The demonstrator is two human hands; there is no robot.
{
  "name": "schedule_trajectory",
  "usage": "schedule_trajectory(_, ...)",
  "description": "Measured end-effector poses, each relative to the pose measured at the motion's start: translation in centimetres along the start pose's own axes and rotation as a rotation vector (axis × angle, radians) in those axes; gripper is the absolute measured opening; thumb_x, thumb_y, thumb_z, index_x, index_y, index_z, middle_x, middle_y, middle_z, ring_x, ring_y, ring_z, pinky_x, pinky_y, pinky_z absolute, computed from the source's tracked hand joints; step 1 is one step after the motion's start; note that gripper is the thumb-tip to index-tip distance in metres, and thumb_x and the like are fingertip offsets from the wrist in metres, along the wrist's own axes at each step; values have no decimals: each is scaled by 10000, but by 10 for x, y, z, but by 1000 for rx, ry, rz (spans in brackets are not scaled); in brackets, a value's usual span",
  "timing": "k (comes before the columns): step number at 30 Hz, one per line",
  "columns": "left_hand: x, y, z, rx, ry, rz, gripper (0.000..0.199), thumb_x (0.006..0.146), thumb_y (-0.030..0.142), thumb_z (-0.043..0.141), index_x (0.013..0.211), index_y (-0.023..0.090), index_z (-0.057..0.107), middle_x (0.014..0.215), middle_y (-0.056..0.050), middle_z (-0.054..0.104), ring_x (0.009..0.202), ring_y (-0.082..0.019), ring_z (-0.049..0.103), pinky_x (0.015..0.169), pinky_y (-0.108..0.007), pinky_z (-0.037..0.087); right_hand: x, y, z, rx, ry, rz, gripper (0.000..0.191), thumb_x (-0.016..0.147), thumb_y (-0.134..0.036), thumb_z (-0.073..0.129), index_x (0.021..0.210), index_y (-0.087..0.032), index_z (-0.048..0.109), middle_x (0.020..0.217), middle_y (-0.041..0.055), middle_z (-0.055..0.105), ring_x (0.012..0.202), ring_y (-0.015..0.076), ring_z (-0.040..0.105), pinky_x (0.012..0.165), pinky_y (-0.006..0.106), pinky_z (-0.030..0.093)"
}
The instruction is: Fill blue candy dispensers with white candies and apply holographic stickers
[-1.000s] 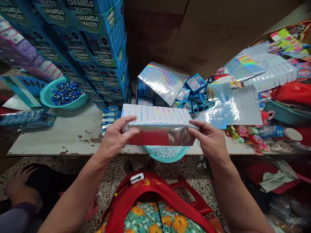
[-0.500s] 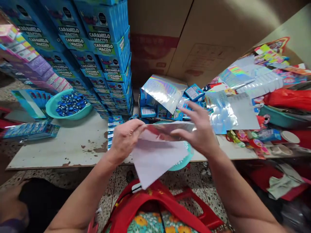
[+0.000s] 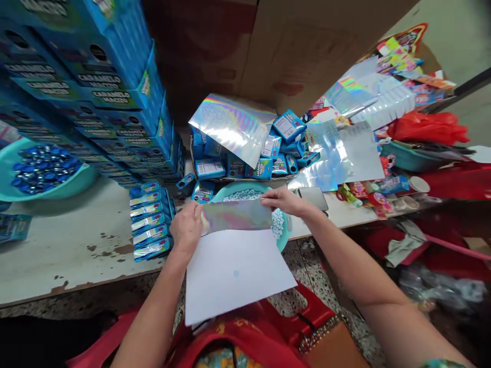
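A sheet of holographic paper (image 3: pixel 236 273), white on the side toward me, hangs from both my hands over the table's front edge. Its far edge is folded over, so a shiny strip lies across the top. My left hand (image 3: pixel 187 227) grips the left end of this fold, with the fingers partly hidden. At the fold's right end, my right hand (image 3: pixel 284 201) pinches the paper between thumb and fingers. Behind and partly under the sheet is a turquoise bowl (image 3: pixel 286 237) of small pale-blue pellets. Left of my left hand stands a row of small blue boxes (image 3: pixel 150 222).
Tall stacks of blue candy boxes (image 3: pixel 115 97) rise at the left, beside a bowl of blue wrapped candies (image 3: pixel 48 171). A carton of loose blue boxes topped by another holographic sheet (image 3: pixel 233 125) stands behind. A phone-like grey object (image 3: pixel 312 198) and a red bag (image 3: pixel 427 128) are at the right.
The sheet has straightened out, with its fold now flat and facing me. My right hand, spread open before, now pinches the fold's right end. The view has shifted to the right.
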State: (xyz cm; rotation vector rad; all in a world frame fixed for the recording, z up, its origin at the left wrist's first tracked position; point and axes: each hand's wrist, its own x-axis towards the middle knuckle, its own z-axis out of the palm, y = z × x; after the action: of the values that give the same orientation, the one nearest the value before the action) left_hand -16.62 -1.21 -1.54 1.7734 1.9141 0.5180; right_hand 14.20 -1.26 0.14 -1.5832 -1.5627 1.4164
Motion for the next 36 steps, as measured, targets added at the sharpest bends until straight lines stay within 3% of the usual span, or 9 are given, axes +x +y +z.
schedule_trajectory(4, 1, 19, 33, 228, 177, 238, 302, 862, 239, 474, 1123, 183, 616, 1172, -171, 593, 1149, -330, 493, 902, -433, 359, 15, 42, 31, 34, -6, 18, 247, 710, -355, 669, 884, -199, 750, 629, -13, 650, 530, 112, 538, 461, 213, 403)
schedule_trajectory(6, 4, 34, 51, 194, 62, 436, 388, 858, 266, 516, 1236, 181, 548, 1332, -163, 505, 1272, -317, 396, 1025, -455, 262, 21, 53, 42, 16, -19, -10, 252, 722, -355, 665, 908, -206, 748, 624, -13, 641, 533, 112, 535, 462, 209, 405)
schedule_trajectory(9, 12, 54, 80, 145, -333, 544, 303, 893, 362, 473, 1094, 191, 622, 1141, -125, 640, 1126, -286, 528, 1006, -438, 277, 21, 62, 46, 70, -60, -11, 336, 769, -427, 619, 996, -202, 725, 609, -18, 614, 536, 117, 539, 474, 219, 438)
schedule_trajectory(12, 21, 65, 98, 118, -539, 459, 335, 922, 379, 382, 837, 206, 656, 847, -65, 694, 847, -235, 608, 824, -356, 361, 16, 69, 42, 130, 9, 17, 438, 832, -522, 520, 1065, -194, 693, 633, -1, 624, 543, 131, 564, 487, 242, 474)
schedule_trajectory(15, 25, 68, 105, 80, -548, 435, 322, 910, 349, 385, 786, 219, 653, 803, -39, 694, 805, -211, 601, 739, -314, 342, 9, 73, 36, 38, 201, -33, 472, 917, -522, 378, 1216, -232, 600, 897, 50, 696, 706, 168, 640, 607, 294, 527)
schedule_trajectory(18, 27, 69, 107, 79, -519, 448, 311, 903, 320, 389, 805, 218, 666, 805, -41, 698, 833, -212, 602, 755, -315, 328, 1, 75, 39, -276, 350, -182, 385, 947, -415, 397, 1269, -272, 551, 1207, 56, 623, 1075, 224, 582, 916, 398, 474)
schedule_trajectory(23, 28, 71, 112, 71, -501, 419, 302, 895, 313, 408, 806, 213, 679, 826, -48, 708, 843, -221, 609, 765, -328, 324, -14, 79, 61, -633, 399, -219, 329, 928, -263, 467, 1229, -240, 597, 1251, 85, 603, 1169, 273, 509, 995, 461, 392)
schedule_trajectory(31, 18, 73, 113, 15, -543, 505, 298, 905, 314, 403, 808, 216, 667, 889, -29, 708, 868, -203, 602, 810, -334, 325, -11, 93, 59, 161, 428, 108, 224, 739, -403, 662, 803, -194, 707, 792, 38, 719, 743, 197, 640, 700, 321, 494)
schedule_trajectory(36, 13, 83, 120, 66, -543, 534, 276, 900, 324, 412, 837, 210, 655, 814, -40, 700, 818, -212, 603, 826, -362, 314, -8, 97, 58, 160, 407, 119, 244, 714, -427, 663, 737, -185, 686, 704, 14, 679, 642, 159, 588, 623, 286, 452)
